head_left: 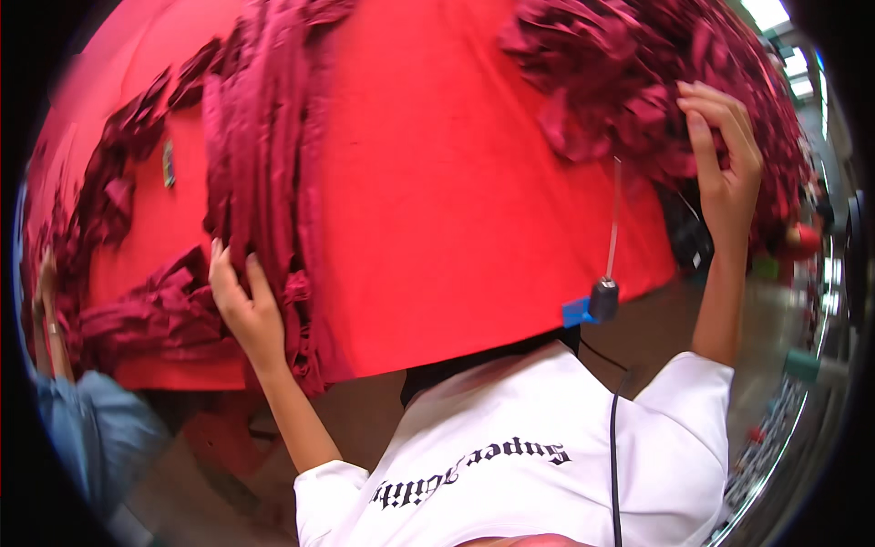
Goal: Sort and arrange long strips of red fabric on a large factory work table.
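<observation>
On the red tabletop [410, 210] lies a long bundle of maroon cloth strips [273, 118], running away from me on the left. My left hand [251, 310] rests against the near end of this bundle, its thumb and fingers apart. At the far right is a large heap of maroon cloth pieces [629, 82], ruffled and loosely piled. My right hand [734, 159] is raised at the heap's near right side, fingers stretched and thumb apart, with nothing visible in it. A thin-shafted tool with a dark handle [603, 299] lies at the table's near edge, its tip toward the heap.
A blue piece [577, 312] is beside the tool's handle. More maroon cloth [155, 314] lies at the left, with a small green-yellow item [169, 164] beyond. Another person's hand [46, 278] and blue sleeve are at the far left. A black object [688, 235] sits by the right edge.
</observation>
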Demonstrator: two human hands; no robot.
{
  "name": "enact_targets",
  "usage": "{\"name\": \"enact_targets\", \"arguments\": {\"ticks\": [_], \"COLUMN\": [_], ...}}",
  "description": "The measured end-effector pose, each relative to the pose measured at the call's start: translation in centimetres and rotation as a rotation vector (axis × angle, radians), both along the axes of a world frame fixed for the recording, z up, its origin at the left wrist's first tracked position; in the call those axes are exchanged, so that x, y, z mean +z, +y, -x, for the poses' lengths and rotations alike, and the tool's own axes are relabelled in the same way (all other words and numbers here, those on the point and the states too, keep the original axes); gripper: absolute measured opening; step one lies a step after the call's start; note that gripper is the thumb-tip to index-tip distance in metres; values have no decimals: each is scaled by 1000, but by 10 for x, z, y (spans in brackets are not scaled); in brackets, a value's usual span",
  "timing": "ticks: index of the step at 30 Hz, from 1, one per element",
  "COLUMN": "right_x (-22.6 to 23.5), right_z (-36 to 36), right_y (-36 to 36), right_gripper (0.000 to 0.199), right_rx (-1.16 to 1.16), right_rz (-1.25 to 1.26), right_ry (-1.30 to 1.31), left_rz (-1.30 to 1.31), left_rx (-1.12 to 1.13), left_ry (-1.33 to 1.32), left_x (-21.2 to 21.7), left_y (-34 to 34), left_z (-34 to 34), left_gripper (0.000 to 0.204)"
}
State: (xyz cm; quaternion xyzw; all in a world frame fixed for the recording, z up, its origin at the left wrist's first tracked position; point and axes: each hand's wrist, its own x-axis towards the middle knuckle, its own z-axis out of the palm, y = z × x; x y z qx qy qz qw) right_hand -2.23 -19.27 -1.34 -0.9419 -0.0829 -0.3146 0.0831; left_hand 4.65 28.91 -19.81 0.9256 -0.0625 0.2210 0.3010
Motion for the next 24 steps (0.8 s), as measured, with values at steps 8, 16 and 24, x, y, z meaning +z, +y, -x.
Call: {"name": "enact_targets", "arguments": {"ticks": [8, 16, 24], "right_x": [-188, -352, -399], "right_z": [326, 432, 418], "right_y": [3, 97, -21], "right_gripper": [22, 33, 22], "right_rx": [-1033, -970, -890], "right_rz": [-987, -1655, -1912], "right_ry": [-356, 138, 65], "left_rz": [197, 285, -48], "left_rx": [-2, -22, -16], "left_ry": [143, 25, -357], "left_x": [3, -10, 19], "left_y": [-6, 3, -27], "left_z": [4, -6, 69], "left_gripper": [50, 45, 23]}}
